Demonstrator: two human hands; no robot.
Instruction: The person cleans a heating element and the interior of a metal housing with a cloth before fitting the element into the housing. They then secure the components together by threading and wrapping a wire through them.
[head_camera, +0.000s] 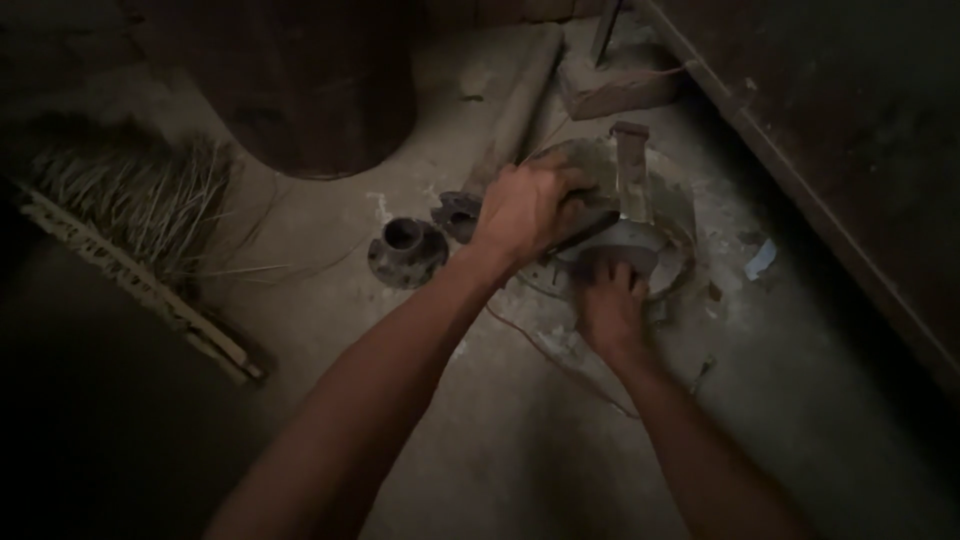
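A round, dusty metal casing lies on the concrete floor, with an upright pipe stub rising from it. My left hand rests on top of the casing's left side, fingers curled over a dark flat part. My right hand grips the casing's near edge just below a grey curved piece. Both forearms reach in from the bottom of the view. The scene is dim, so small details between the hands are hidden.
A dark metal flange ring and a smaller dark fitting lie left of the casing. A broom lies far left. A large dark drum stands behind. A brick and a thin wire are nearby.
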